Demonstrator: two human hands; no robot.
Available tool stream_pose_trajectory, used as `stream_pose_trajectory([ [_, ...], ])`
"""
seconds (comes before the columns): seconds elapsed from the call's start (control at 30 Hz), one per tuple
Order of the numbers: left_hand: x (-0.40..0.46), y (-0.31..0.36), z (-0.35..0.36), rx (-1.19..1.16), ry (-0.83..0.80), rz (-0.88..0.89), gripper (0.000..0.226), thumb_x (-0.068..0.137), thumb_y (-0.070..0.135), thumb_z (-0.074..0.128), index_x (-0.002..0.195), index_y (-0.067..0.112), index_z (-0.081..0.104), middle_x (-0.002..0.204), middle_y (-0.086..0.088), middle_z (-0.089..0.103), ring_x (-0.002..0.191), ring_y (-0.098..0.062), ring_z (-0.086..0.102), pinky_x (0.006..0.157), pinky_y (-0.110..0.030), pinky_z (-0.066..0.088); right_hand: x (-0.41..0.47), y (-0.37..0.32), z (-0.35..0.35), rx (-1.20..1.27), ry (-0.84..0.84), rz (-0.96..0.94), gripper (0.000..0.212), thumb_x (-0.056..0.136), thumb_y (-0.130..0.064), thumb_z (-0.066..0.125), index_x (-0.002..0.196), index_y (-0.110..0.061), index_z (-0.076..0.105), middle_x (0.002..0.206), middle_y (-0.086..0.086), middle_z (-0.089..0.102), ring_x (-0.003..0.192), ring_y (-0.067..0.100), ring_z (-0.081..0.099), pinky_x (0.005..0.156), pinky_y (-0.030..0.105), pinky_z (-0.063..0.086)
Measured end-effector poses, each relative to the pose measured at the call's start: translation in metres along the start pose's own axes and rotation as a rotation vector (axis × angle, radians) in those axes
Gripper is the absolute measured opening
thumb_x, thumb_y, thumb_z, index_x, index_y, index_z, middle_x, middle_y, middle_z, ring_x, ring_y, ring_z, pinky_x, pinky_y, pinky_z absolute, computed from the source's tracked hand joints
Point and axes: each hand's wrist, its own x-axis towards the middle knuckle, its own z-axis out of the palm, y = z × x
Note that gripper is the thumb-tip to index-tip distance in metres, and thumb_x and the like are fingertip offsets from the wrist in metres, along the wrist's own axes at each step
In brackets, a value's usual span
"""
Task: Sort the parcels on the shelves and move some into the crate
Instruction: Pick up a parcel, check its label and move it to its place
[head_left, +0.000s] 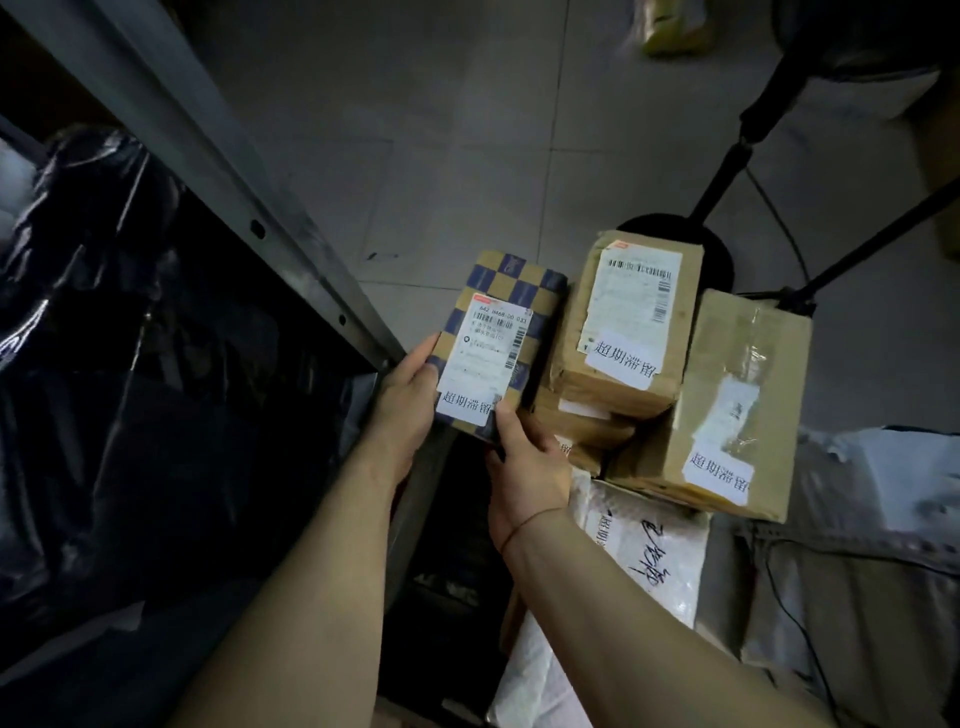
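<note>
Beside the metal shelf (291, 244), left hand (410, 395) and right hand (524, 467) both grip a checkered parcel (498, 332) over the floor; its sticker, like the neighbouring cardboard boxes' (623, 322), reads 超期滞留.

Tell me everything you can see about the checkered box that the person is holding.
The checkered box is a small cardboard parcel with a blue and tan square pattern. A white shipping label with barcodes covers most of its upper face, and a white sticker with Chinese characters sits at the near end. It is held above the floor, face up. The left hand holds its left edge and the right hand pinches its near corner. It is beside a stack of brown boxes; whether it touches them I cannot tell.
</note>
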Motion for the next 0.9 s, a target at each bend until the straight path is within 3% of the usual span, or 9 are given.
stream_pose_trajectory([
  [0.13, -0.002, -0.002, 0.004, 0.068, -0.046, 0.020, 0.048, 0.109, 0.022, 0.038, 0.145, 0.046, 0.060, 0.129, 0.010, 0.076, 0.114, -0.010, 0.074, 0.098, -0.045, 0.062, 0.004, -0.003, -0.002, -0.028, 0.065, -0.053, 0.042, 0.085, -0.029, 0.091, 0.121, -0.016, 0.075, 0.106, 0.002, 0.082, 0.087, 0.010, 0.080, 0.065, 0.018, 0.060],
  [0.23, -0.001, -0.002, 0.007, 0.110, -0.077, 0.038, 0.047, 0.110, 0.026, 0.039, 0.145, 0.050, 0.059, 0.132, 0.012, 0.074, 0.118, -0.009, 0.072, 0.097, -0.040, 0.062, 0.006, -0.005, -0.009, -0.046, 0.094, -0.059, 0.049, 0.079, -0.037, 0.095, 0.119, -0.016, 0.076, 0.106, 0.002, 0.083, 0.095, 0.016, 0.080, 0.077, 0.026, 0.061],
  [0.37, -0.006, -0.003, 0.007, 0.124, -0.052, 0.055, 0.046, 0.113, 0.020, 0.039, 0.148, 0.044, 0.058, 0.134, 0.014, 0.071, 0.119, -0.001, 0.068, 0.091, -0.022, 0.057, 0.013, -0.002, -0.015, -0.079, 0.083, -0.090, 0.055, 0.068, -0.043, 0.099, 0.111, -0.014, 0.078, 0.112, 0.009, 0.081, 0.101, 0.024, 0.080, 0.091, 0.040, 0.064],
  [0.43, -0.008, -0.007, 0.007, 0.146, -0.045, 0.049, 0.048, 0.111, 0.023, 0.040, 0.143, 0.054, 0.059, 0.132, 0.019, 0.072, 0.120, -0.001, 0.068, 0.099, -0.029, 0.057, 0.014, 0.001, -0.018, -0.148, 0.095, -0.106, 0.059, 0.060, -0.051, 0.098, 0.106, -0.018, 0.079, 0.109, 0.006, 0.082, 0.100, 0.024, 0.080, 0.095, 0.046, 0.064],
  [0.5, -0.010, -0.007, 0.003, 0.178, -0.067, 0.033, 0.047, 0.107, 0.032, 0.040, 0.136, 0.064, 0.058, 0.131, 0.022, 0.072, 0.120, -0.004, 0.069, 0.102, -0.036, 0.058, 0.010, 0.002, -0.021, -0.209, 0.106, -0.110, 0.051, 0.065, -0.053, 0.096, 0.101, -0.020, 0.081, 0.098, 0.002, 0.083, 0.095, 0.024, 0.080, 0.093, 0.048, 0.065],
  [0.57, -0.015, -0.009, -0.004, 0.244, -0.082, 0.020, 0.046, 0.101, 0.044, 0.038, 0.133, 0.072, 0.054, 0.130, 0.022, 0.072, 0.120, -0.008, 0.070, 0.102, -0.042, 0.058, 0.003, 0.003, -0.027, -0.259, 0.119, -0.117, 0.039, 0.074, -0.048, 0.095, 0.097, -0.019, 0.082, 0.092, 0.000, 0.083, 0.092, 0.022, 0.081, 0.092, 0.046, 0.065],
  [0.67, -0.031, -0.014, -0.010, 0.282, -0.089, 0.023, 0.044, 0.104, 0.046, 0.037, 0.124, 0.083, 0.048, 0.127, 0.021, 0.072, 0.114, -0.005, 0.070, 0.099, -0.039, 0.059, -0.006, 0.004, -0.034, -0.278, 0.119, -0.106, 0.028, 0.080, -0.039, 0.093, 0.092, -0.017, 0.082, 0.089, 0.003, 0.083, 0.093, 0.024, 0.081, 0.093, 0.048, 0.065],
  [0.9, -0.023, -0.009, -0.008, 0.311, -0.134, 0.014, 0.048, 0.101, 0.045, 0.037, 0.141, 0.068, 0.047, 0.134, 0.019, 0.070, 0.121, -0.005, 0.066, 0.111, -0.042, 0.053, -0.011, -0.005, -0.035, -0.295, 0.105, -0.117, 0.027, 0.082, -0.037, 0.093, 0.093, -0.014, 0.083, 0.091, 0.007, 0.083, 0.095, 0.027, 0.081, 0.094, 0.046, 0.065],
])
